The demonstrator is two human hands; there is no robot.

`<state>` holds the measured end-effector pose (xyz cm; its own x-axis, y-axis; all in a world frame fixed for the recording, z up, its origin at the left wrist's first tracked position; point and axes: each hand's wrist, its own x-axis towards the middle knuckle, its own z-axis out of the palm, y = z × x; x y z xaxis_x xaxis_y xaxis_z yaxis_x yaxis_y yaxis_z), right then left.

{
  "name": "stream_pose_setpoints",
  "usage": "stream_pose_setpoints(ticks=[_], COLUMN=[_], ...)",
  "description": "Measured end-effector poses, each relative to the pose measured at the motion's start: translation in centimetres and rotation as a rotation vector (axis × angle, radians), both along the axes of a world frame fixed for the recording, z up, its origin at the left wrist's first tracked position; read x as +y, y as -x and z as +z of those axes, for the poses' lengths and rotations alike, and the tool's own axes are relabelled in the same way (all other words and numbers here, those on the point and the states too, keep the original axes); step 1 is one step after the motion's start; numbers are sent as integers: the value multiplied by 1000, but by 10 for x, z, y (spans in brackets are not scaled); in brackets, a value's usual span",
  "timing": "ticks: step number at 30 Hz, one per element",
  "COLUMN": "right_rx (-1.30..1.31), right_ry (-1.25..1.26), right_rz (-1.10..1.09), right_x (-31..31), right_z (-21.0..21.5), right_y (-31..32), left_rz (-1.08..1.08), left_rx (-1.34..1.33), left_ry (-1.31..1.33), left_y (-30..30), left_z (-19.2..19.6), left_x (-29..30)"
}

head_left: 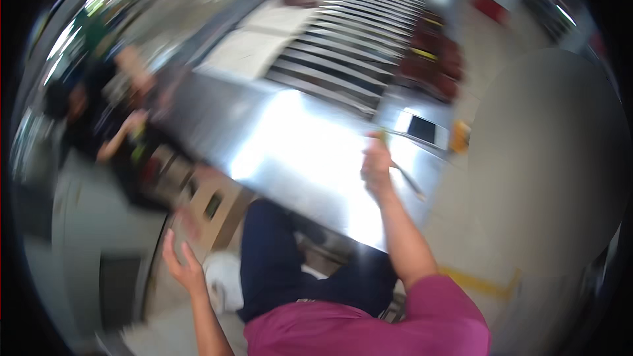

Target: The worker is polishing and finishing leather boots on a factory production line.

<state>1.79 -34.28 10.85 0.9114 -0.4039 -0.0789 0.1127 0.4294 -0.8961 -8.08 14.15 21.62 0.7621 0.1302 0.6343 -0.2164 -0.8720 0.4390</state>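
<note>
My right hand point(377, 166) is over the right part of a shiny metal table point(277, 204), its fingers curled closed and blurred. A bit of yellow-green shows at its top, and a thin dark stick-like piece point(409, 181) slants out beside the wrist. Whether both belong to one held thing I cannot tell. A white-framed flat device with a dark screen point(422, 128) lies on the table just beyond this hand. Down at the left, off the table, my left hand point(184, 264) is raised with its fingers apart and nothing in it.
A roller conveyor point(356, 33) runs away from the table's far edge, with dark red pieces point(432, 59) along its right side. At the left another person point(109, 118) works beside a cardboard box point(221, 207). A grey cabinet point(99, 237) stands at the lower left.
</note>
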Motion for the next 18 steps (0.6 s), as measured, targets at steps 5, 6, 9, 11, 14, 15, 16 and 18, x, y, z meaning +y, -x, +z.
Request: stream_pose_setpoints(ticks=[5,6,9,11,14,15,16,18], right_rx=[-64,-72,-47,16,25,209,160,85], right_ry=[-48,-26,103,224,626,696,791,815], right_rz=[112,93,-8,-128,-353,-448,-573,-606], right_x=[1,4,6,-5,-62,-91,-120,-178], right_z=[39,45,59,66,84,93,100,115], right_y=[9,9,12,10,-4,-15,-36,-76], left_rz=[-691,-743,-743,-669,-626,-632,-645,-647], left_rx=[192,217,235,239,310,349,351,350], left_ry=[-62,-76,-94,-92,-153,-148,-112,-70], left_y=[-138,-161,-195,-202,-200,-200,-200,-202], left_z=[-59,-68,-90,-99,-104,-105,-104,-101], left_x=[-171,-201,-267,-284,-283,-282,-280,-280])
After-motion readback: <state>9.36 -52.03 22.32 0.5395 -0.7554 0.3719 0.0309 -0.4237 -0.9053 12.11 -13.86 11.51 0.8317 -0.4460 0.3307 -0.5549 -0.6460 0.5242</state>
